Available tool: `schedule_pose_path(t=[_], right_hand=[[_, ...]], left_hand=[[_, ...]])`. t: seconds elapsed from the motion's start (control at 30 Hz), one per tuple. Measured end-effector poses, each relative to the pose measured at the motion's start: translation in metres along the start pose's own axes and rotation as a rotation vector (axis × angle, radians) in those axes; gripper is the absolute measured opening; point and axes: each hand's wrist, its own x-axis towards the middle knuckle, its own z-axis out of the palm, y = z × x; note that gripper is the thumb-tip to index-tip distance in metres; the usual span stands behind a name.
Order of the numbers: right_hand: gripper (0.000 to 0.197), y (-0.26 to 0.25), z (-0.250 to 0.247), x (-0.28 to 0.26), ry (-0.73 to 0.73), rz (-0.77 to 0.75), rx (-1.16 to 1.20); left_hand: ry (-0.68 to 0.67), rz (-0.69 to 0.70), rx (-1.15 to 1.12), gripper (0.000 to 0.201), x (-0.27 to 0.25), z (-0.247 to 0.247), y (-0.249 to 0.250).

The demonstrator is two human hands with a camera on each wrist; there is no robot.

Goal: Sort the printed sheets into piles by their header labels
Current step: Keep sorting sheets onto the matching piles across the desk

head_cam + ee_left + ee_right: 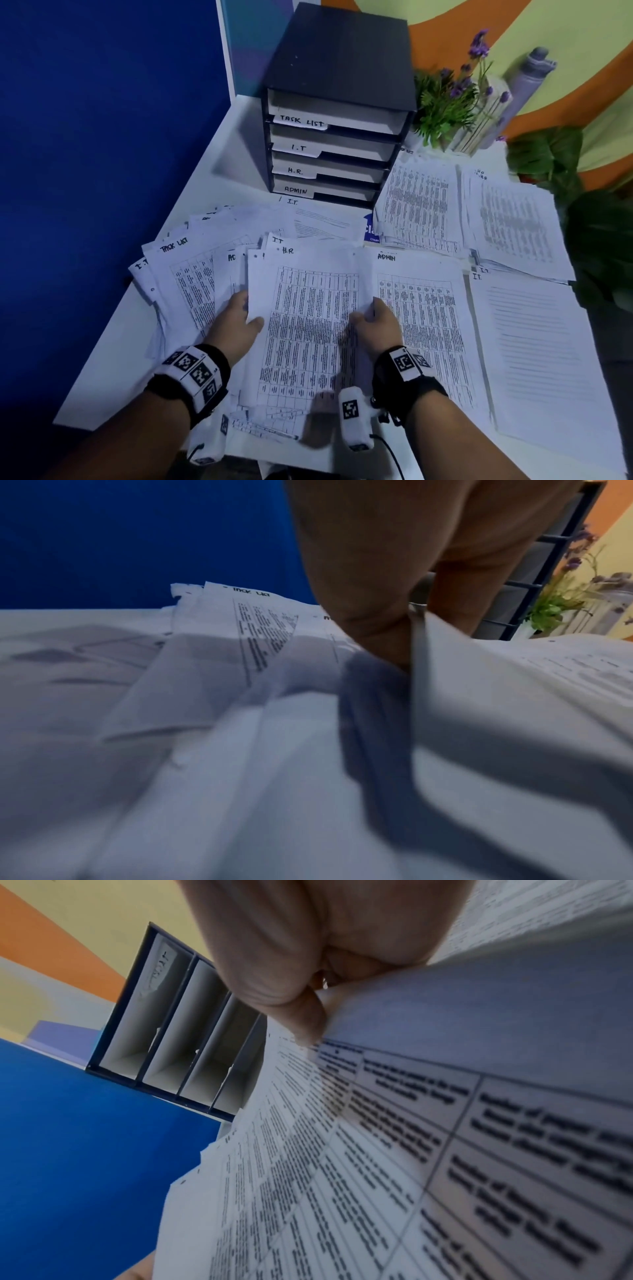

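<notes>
A printed table sheet headed H.R. [308, 325] lies on top of the loose heap in front of me. My left hand [246, 315] grips its left edge, thumb on top; in the left wrist view the fingers [369, 593] go under the raised paper edge [419, 653]. My right hand [368, 315] pinches its right edge, and the thumb [274, 969] presses on the H.R. sheet [377, 1150]. An ADMIN pile [431, 325] lies right beside that hand. A Task List sheet [185, 274] fans out at the left, also seen as the Task List sheet [240, 615].
A black tray organizer [339, 85] with slots labelled TASK LIST, I.T, H.R., ADMIN stands at the back. Sorted piles lie to the right: an I.T pile [534, 342] and two piles behind it [418, 202] [510, 212]. Potted plants [448, 102] border the far right. A blue wall [102, 137] is at the left.
</notes>
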Motion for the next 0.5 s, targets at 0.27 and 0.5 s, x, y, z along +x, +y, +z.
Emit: schedule_pose_path(t=[0.27, 0.5], right_hand=[[0.050, -0.003, -0.047, -0.007, -0.004, 0.007, 0.265], [0.057, 0.013, -0.122, 0.009, 0.196, 0.016, 0.340]], left_hand=[[0.135, 0.094, -0.169, 0.025, -0.005, 0.001, 0.037], [-0.063, 0.164, -0.308, 0.026, -0.002, 0.053, 0.093]])
